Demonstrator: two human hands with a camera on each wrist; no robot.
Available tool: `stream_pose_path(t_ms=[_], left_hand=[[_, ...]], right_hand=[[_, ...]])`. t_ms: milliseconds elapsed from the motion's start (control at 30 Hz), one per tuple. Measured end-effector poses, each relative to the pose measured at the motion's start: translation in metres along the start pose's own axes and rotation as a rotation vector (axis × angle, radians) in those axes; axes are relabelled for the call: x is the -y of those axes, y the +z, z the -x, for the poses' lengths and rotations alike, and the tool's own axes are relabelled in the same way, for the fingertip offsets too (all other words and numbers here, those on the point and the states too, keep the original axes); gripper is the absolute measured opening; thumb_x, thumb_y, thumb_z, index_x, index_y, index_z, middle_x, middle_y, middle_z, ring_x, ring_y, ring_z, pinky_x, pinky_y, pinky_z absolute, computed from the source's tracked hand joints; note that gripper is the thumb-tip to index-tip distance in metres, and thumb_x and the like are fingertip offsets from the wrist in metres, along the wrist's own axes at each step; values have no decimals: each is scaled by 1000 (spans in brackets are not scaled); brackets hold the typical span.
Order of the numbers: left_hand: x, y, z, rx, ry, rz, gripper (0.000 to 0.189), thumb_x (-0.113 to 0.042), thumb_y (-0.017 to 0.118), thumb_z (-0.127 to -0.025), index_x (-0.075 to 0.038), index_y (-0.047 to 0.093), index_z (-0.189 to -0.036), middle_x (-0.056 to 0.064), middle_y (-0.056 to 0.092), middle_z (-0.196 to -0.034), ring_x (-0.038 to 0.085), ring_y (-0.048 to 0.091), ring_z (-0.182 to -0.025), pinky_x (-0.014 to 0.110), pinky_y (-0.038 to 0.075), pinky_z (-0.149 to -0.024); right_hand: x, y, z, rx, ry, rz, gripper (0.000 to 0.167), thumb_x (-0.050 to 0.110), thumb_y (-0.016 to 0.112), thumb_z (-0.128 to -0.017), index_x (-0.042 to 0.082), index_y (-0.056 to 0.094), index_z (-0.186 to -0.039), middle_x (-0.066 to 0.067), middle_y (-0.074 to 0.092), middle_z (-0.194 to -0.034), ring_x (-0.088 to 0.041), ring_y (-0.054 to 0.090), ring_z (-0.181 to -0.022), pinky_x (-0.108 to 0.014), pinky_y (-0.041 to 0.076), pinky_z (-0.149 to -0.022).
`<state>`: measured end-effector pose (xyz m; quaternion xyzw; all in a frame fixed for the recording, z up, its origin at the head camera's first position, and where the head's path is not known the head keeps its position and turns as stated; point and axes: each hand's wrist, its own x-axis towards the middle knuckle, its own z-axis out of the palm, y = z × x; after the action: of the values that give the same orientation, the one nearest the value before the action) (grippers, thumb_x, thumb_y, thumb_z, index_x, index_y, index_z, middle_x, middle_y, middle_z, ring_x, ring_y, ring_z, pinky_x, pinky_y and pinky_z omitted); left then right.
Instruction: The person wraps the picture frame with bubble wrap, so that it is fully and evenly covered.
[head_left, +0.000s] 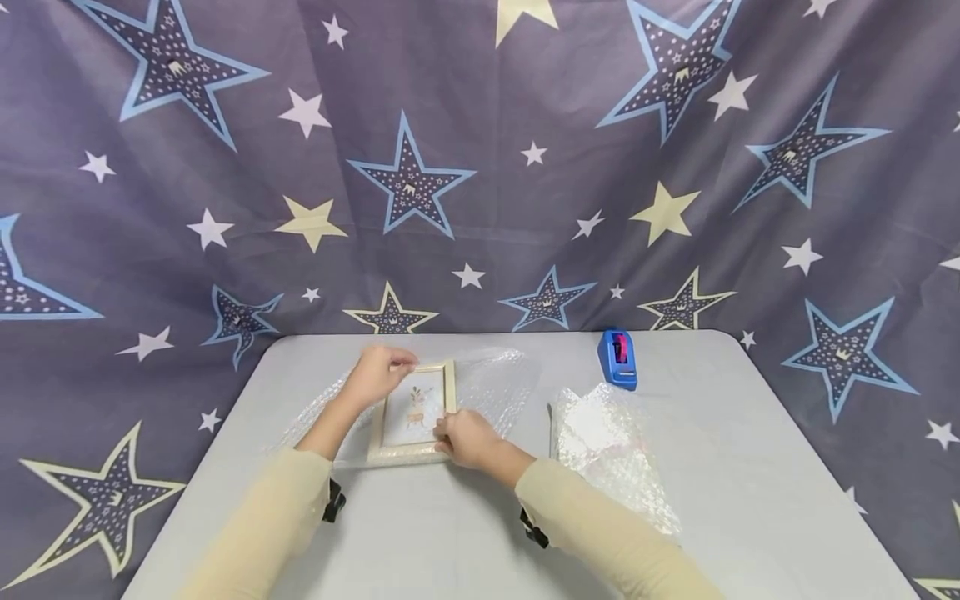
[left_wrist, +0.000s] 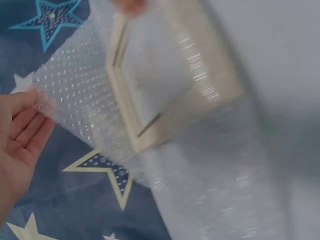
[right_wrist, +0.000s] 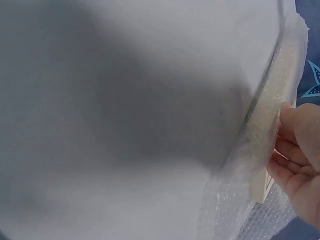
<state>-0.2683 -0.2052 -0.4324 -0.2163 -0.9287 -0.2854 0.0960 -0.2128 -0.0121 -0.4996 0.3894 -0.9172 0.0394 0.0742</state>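
Note:
A picture frame (head_left: 449, 385) with a pale border and a small drawing lies on a sheet of bubble wrap (head_left: 491, 382). Its near edge is covered by a fold of the wrap. My left hand (head_left: 372, 377), above the frame's far left side, pinches an edge of the sheet; the left wrist view shows the wrap (left_wrist: 75, 85) stretched from those fingers (left_wrist: 31, 131). At the frame's near right corner, my right hand (head_left: 471, 437) grips the frame, thumb on top, with wrap beside the fingers (right_wrist: 287, 167).
Right of the frame lies a stack of bubble wrap pieces (head_left: 611, 450). Behind it stands a blue tape dispenser (head_left: 618, 360) with a pink roll. A star-patterned cloth (head_left: 480, 242) hangs behind the grey table (head_left: 720, 467).

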Motion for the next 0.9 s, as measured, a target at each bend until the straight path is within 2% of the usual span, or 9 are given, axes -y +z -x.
stream_pose_path(t_ms=[33,233,467,667,900], left_hand=[[0,4,5,0,12,-9,14,-6,67,-86,-1,74,-97,16,74,-100,35,70,-97,48,56,-91],[4,31,32,-12,52,-77,11,-6,71,-82,-5,76,-92,13,76,-94,31,73,-91,43,59,-84],[16,55,49,-33,66,-111,10,-8,73,-81,-7,77,-89,10,77,-91,27,74,-89,40,59,-81],[21,66,60,-37,112,-166,8,-8,74,-80,-8,77,-87,7,77,-89,24,74,-86,38,60,-80],[24,69,67,-42,174,-201,9,-6,73,-80,-7,76,-89,10,77,-92,25,74,-86,37,60,-79]], right_hand=[[-1,0,0,-5,0,1,13,29,68,-89,17,71,-85,5,71,-83,-12,69,-77,-24,56,-72],[-4,1,-1,11,22,7,17,29,66,-90,17,74,-99,3,74,-106,-15,71,-97,-26,58,-85],[-5,1,-1,9,18,4,16,28,65,-90,17,74,-98,4,75,-104,-13,71,-94,-25,58,-82],[-2,1,0,16,17,-4,16,28,64,-91,17,73,-98,4,74,-108,-14,70,-101,-26,57,-86],[1,2,1,-8,19,-34,15,27,65,-91,15,73,-98,0,74,-111,-17,69,-107,-27,57,-89]])
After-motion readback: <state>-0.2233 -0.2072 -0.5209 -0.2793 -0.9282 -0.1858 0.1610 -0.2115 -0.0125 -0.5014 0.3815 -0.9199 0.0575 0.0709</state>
